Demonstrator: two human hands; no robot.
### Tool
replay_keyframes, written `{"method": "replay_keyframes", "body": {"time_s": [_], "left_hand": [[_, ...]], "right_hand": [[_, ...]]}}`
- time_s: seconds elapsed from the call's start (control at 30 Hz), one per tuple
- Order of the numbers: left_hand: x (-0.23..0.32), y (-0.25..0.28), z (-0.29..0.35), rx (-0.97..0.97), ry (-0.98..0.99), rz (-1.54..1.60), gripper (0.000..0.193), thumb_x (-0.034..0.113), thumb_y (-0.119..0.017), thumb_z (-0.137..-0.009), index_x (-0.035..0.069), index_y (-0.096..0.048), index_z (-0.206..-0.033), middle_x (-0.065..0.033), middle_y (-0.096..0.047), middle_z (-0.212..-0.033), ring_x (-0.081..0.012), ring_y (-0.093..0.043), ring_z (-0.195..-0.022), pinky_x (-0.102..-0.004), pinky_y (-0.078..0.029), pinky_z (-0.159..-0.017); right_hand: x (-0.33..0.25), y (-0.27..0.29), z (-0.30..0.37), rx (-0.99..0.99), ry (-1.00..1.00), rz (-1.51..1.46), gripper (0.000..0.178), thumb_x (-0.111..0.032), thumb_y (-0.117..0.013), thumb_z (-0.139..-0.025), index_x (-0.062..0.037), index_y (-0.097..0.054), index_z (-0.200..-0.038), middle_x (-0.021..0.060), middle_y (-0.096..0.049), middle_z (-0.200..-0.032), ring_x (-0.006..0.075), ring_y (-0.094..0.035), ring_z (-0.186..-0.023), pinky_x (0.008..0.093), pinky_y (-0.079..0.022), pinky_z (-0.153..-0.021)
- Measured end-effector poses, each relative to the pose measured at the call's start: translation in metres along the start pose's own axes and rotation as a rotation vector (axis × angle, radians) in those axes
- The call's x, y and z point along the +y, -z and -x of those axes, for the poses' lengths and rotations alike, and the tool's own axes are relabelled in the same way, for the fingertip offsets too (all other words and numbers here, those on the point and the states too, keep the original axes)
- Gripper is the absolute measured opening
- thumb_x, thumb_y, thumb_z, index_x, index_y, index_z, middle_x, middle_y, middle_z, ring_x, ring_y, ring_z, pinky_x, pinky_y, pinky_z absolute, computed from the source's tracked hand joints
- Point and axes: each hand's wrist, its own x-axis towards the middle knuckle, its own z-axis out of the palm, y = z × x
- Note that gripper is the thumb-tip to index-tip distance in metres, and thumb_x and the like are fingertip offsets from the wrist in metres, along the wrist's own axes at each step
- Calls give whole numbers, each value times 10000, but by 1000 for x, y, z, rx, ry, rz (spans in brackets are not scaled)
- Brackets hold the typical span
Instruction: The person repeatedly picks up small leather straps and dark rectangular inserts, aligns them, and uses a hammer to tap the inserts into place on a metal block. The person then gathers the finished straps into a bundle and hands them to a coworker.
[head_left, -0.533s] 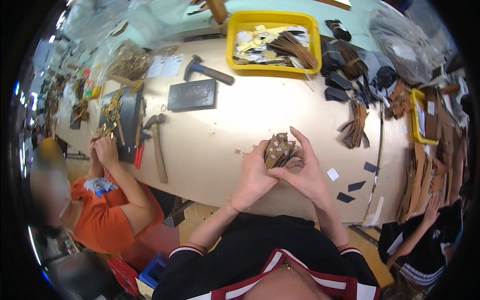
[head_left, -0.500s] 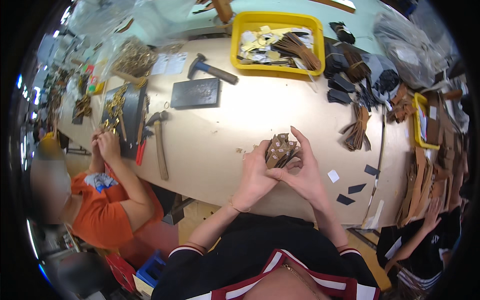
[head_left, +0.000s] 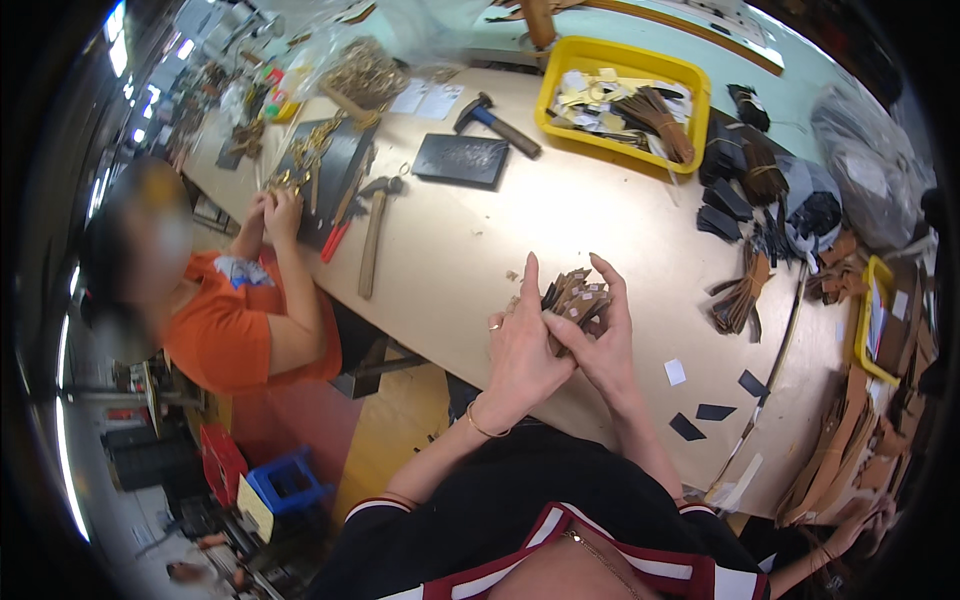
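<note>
Above the front of the table, both my hands hold a thick bundle of small brown and dark leather pieces [head_left: 580, 298] with little pale labels on them. My left hand [head_left: 528, 355] presses against the bundle's left side, its index finger stretched upward. Fingers of my right hand [head_left: 603, 345] curl round the right side, and its thumb lies across the near face. Part of the bundle is hidden behind my thumbs and palms. To the right of my hands lie several dark leather pieces [head_left: 715, 412] and a small white square [head_left: 675, 372].
A yellow tray [head_left: 547, 110] of scraps and strips stands at the back. Left of it are a blue hammer [head_left: 497, 125], a black block [head_left: 460, 160] and a wooden-handled hammer [head_left: 373, 240]. A person in orange [head_left: 240, 310] works at left; leather strips [head_left: 740, 290] lie at right.
My view has swung left, so the table appears tilted and shifted right. My left index finger has straightened upward, and my right thumb has moved onto the bundle's near face.
</note>
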Motion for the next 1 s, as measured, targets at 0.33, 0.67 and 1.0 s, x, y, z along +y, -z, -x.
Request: {"method": "replay_keyframes", "body": {"time_s": [0.33,0.67,1.0], "left_hand": [[-37,34,23,-286,13,347,1306,318,-885,-641,14,-13,-1565,-278,-406,-1453,-392,-417,-1359,-506,-327,-1108],[-111,8,-16,-808,89,1640,1066,553,-754,-783,4,-218,-1523,-221,-466,-1424,-322,-506,-1296,-429,-428,-1082],[-140,25,-36,-1063,229,1434,697,186,-710,-838,-19,-403,-1429,-189,-523,-1387,-309,-608,-1168,-422,-493,-1015]], "right_hand": [[5,0,-6,-232,-236,-113,784,-72,-786,-771,-50,-355,-1425,99,-632,-1085,171,-642,-996,326,-543,-875],[-37,-27,-14,-281,-265,40,845,-128,-826,-755,-89,-345,-1449,82,-636,-1102,161,-629,-997,303,-511,-892],[-40,-52,-32,-262,-243,574,1019,-337,-875,-730,-32,-289,-1506,133,-641,-1110,142,-624,-896,306,-530,-758]]}}
